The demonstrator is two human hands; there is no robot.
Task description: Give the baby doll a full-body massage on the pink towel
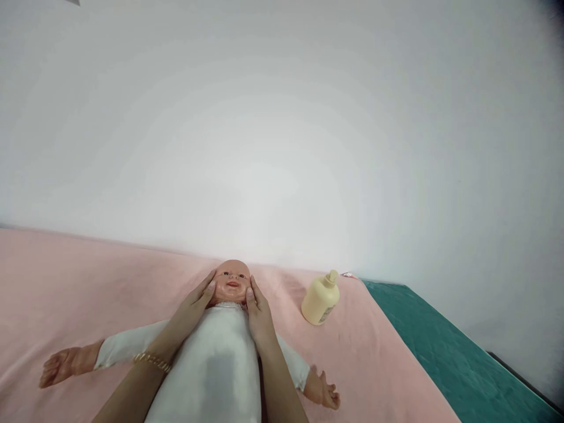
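Observation:
A baby doll (229, 358) in a white long-sleeved garment lies on its back on a pink cloth (365, 370), arms spread out to both sides. My left hand (199, 299) rests along the side of the doll's head (232, 284) at the left, its fingers stretched out and the thumb by the cheek. On the opposite side my right hand (259, 305) lies against the other cheek, also with straight fingers. The far fingertips of both hands are partly hidden behind the head. A gold-coloured bracelet (152, 361) circles my left wrist.
A pale yellow pump bottle (321, 298) stands upright on the cloth, right of the doll's head. Beyond the cloth's right edge a green surface (458, 352) shows. A plain white wall (273, 129) rises directly behind the doll.

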